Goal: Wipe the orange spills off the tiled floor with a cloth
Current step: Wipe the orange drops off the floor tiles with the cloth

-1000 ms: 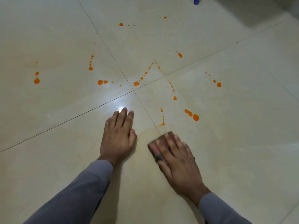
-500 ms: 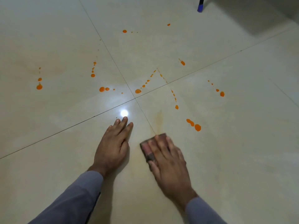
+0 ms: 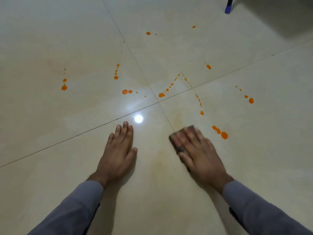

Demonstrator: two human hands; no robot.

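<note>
My right hand (image 3: 199, 153) lies flat with straight fingers on a small dark brownish cloth (image 3: 177, 142), pressing it to the cream tiled floor (image 3: 50, 39); the hand is motion-blurred. My left hand (image 3: 118, 150) rests flat on the floor to the left, palm down, holding nothing. Orange drops are scattered ahead: a pair of blobs (image 3: 220, 132) just right of the cloth, a dotted line (image 3: 200, 106) above it, a chain of drops (image 3: 166, 89) near the tile joint, and others further left (image 3: 64, 87) and right (image 3: 251, 100). A faint orange smear (image 3: 177, 118) marks the floor beyond the cloth.
A blue-tipped leg or stick (image 3: 227, 8) stands at the top right, next to a darker shadowed area. Dark grout lines cross near the middle (image 3: 158, 102). A bright lamp reflection (image 3: 138, 118) shines just beyond my left hand.
My right hand has slid the cloth to the right, toward the pair of orange blobs. My left hand stays planted on the floor. The view has shifted slightly.
</note>
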